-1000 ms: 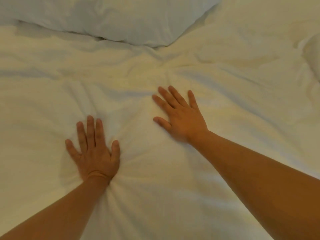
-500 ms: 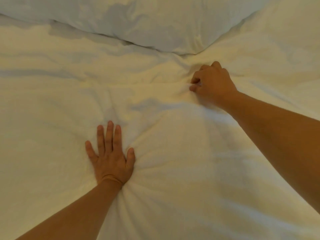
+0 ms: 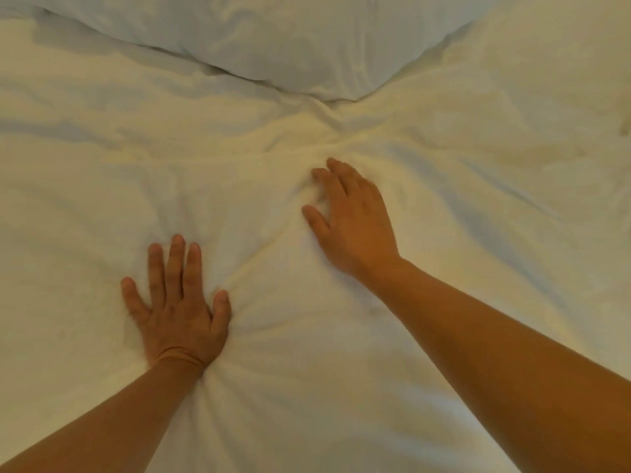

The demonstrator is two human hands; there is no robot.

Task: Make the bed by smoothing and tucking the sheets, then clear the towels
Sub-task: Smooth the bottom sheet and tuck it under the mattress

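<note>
Wrinkled white cotton sheet (image 3: 444, 206) covers the whole bed. Left hand (image 3: 177, 308) lies flat at near left, fingers (image 3: 176, 264) straight and spread, pressing the fabric. Right hand (image 3: 351, 220) rests farther right, fingers loosely extended, tips sunk in a fold, possibly bent. Plump white pillow (image 3: 273, 42) sits at the far edge.

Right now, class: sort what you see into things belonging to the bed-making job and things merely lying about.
Belongs to the job:
white sheet
left hand, pressing flat on it
right hand, fingers on a wrinkle

Lying about:
pillow, at the top
</note>
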